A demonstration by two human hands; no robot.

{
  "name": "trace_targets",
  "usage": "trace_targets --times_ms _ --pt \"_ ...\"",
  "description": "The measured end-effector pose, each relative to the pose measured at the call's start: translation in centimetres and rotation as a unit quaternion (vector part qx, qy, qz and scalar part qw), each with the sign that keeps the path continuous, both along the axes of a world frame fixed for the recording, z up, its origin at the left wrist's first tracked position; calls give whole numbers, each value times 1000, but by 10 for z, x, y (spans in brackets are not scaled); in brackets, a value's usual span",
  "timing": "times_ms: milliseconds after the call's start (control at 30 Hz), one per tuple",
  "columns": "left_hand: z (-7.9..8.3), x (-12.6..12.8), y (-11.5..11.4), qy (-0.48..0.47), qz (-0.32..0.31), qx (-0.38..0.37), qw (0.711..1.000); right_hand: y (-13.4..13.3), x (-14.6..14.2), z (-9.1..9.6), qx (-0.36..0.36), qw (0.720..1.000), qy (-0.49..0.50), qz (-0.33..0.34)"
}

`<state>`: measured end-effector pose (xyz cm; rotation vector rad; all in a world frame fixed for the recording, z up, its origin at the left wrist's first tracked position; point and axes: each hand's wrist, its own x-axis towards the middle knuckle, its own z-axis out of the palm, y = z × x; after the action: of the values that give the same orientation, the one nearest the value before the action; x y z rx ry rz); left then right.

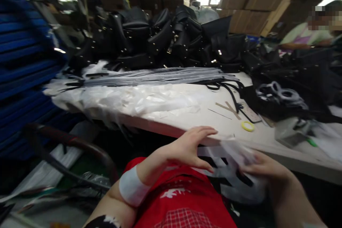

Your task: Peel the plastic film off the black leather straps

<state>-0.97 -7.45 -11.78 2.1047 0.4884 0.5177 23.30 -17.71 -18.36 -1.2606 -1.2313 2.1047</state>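
My left hand (188, 148) is in front of the table edge, thumb and fingers spread apart, with nothing between them. To its right, my right hand (263, 165) has its fingers closed on crumpled, whitish see-through plastic film (242, 185), which hangs below the table edge. Motion blurs the film and the right fingers. On the white table (192, 121) lie a row of long black straps in clear plastic sleeves (160, 76) and a heap of white plastic film (139, 99). Nearer my right hand are a yellow ring (247, 126) and thin brown strips (228, 108).
Black bags (171, 35) with metal fittings are piled along the table's back. Blue stacked panels (24, 67) stand at left, beside a dark curved metal bar (77, 146). Coiled grey cords (283, 94) lie at right. Another person (304, 35) is at the far right.
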Motion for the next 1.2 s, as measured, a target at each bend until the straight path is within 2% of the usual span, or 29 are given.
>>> trace_targets --times_ms 100,200,267,333,433,533,667,900,1200 --pt "-16 10 -2 25 -15 114 993 15 -2 10 -11 999 27 26" --pt "-33 13 0 60 -24 151 986 53 -16 18 -4 993 75 88" --pt "-37 7 8 99 -9 157 983 78 -26 19 0 985 103 135" --pt "-37 -6 19 148 28 146 978 96 -33 16 -6 977 134 167" --pt "-32 -32 39 186 126 117 967 109 -33 10 -18 971 176 159" --pt "-34 -61 56 177 211 98 956 113 -25 7 -15 975 179 127" --pt "-51 -93 74 176 282 78 940 115 -15 9 -25 987 133 87" --pt "-91 -114 90 254 313 66 913 110 -1 9 -20 998 52 -6" --pt "-133 -123 89 325 321 46 888 101 12 -2 -56 996 65 4"
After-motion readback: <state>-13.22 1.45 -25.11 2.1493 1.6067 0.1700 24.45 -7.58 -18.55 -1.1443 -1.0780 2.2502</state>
